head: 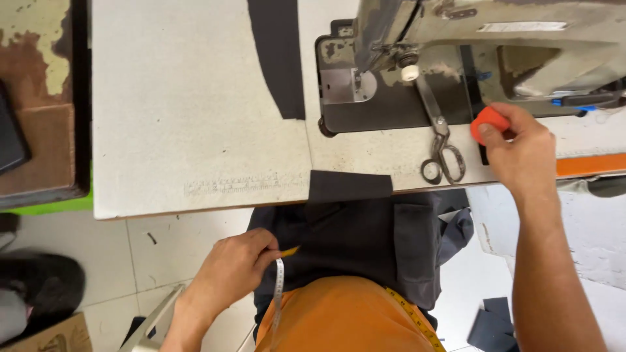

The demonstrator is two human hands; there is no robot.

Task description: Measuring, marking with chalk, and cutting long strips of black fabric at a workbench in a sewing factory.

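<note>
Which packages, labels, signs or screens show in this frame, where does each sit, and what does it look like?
Label: a pale, narrow rectangular strip on top of the sewing machine, upper right; markings too small to tell.
Cardboard box: brown, bottom-left corner on the floor, only partly in view, a dark print on its side.
Printed ruler scale: faint markings along the near edge of the white table.
No screens or signs.
</note>
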